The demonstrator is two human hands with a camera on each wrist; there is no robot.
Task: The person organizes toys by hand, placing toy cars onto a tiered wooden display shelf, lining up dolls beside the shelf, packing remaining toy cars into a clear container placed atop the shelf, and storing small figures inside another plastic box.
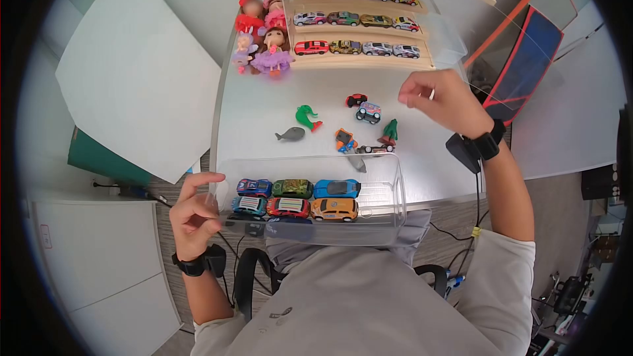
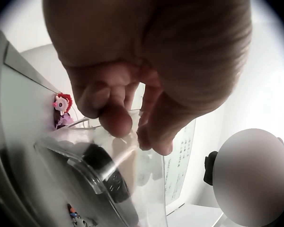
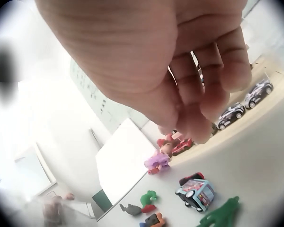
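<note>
My left hand (image 1: 194,214) pinches the left end wall of a clear plastic bin (image 1: 382,234) at the table's near edge. In the left wrist view the fingertips (image 2: 117,122) and thumb meet at its rim. Inside the bin sit several toy cars in rows, among them a yellow car (image 1: 334,209), a blue car (image 1: 337,188) and a green camouflage car (image 1: 293,188). My right hand (image 1: 448,100) hovers over the right side of the table, fingers loosely bent and holding nothing. Nearest below it are a light blue toy van (image 1: 368,113) and a dark green toy tree (image 1: 390,132).
A tiered wooden rack (image 1: 362,64) with rows of toy cars stands at the back. Dolls (image 1: 270,53) lie left of it. A green toy (image 1: 305,117), a grey whale (image 1: 291,134), a red car (image 1: 356,100) and an orange-blue toy (image 1: 344,140) lie mid-table.
</note>
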